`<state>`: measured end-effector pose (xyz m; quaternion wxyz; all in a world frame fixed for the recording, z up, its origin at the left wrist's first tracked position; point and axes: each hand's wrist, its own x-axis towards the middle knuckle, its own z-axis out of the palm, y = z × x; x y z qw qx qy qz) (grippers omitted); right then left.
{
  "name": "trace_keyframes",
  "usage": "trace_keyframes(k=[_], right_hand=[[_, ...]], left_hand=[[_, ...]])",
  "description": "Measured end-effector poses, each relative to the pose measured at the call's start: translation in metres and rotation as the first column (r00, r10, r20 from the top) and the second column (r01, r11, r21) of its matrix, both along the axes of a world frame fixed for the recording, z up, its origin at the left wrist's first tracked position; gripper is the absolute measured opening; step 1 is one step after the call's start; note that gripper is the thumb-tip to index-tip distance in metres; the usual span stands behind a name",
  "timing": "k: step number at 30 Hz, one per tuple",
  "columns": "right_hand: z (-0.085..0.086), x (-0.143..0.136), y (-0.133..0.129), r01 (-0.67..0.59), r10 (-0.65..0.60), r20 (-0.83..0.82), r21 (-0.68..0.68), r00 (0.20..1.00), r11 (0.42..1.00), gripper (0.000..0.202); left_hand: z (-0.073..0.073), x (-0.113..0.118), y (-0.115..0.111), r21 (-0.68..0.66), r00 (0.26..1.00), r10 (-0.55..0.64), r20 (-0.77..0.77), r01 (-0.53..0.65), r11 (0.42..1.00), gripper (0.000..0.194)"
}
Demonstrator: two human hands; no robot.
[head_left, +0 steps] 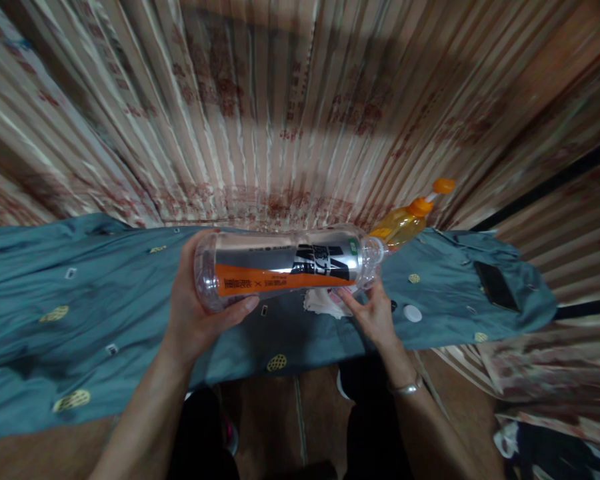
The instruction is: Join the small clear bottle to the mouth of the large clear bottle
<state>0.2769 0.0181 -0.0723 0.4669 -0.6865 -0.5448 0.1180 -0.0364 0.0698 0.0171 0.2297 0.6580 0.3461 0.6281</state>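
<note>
A large clear plastic bottle (280, 263) with a silver and orange label lies sideways in the air above the cloth-covered table. My left hand (193, 310) wraps round its base, thumb along the near side. At the neck end, my right hand (373, 310) grips the bottle from below; some fingers are hidden behind it. The mouth appears uncapped. Just past the neck, a yellow bottle with an orange pump top (400, 223) is partly covered by the clear bottle. White crumpled tissue (327, 303) lies beneath the neck end, and a round white cap (413, 313) is right of my right hand.
A teal patterned cloth (120, 320) covers the long narrow table. A dark phone (496, 285) lies toward its right end. Pleated curtains (280, 120) hang close behind the table. Dark items (555, 450) rest on the floor at lower right.
</note>
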Motion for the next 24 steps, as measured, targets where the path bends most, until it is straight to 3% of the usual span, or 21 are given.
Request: trace_keyframes(k=[14, 24], right_hand=[[0.0014, -0.0003, -0.0001, 0.002, -0.003, -0.023, -0.009, 1.0, 1.0, 0.071], [-0.0041, 0.0026, 0.0008, -0.015, 0.015, -0.03, 0.002, 0.999, 1.0, 0.069]], left_hand=[[0.0029, 0.0002, -0.006, -0.04, 1.0, 0.006, -0.01, -0.006, 0.999, 0.076], [0.002, 0.0016, -0.006, 0.016, 0.999, 0.02, -0.039, -0.02, 1.0, 0.076]])
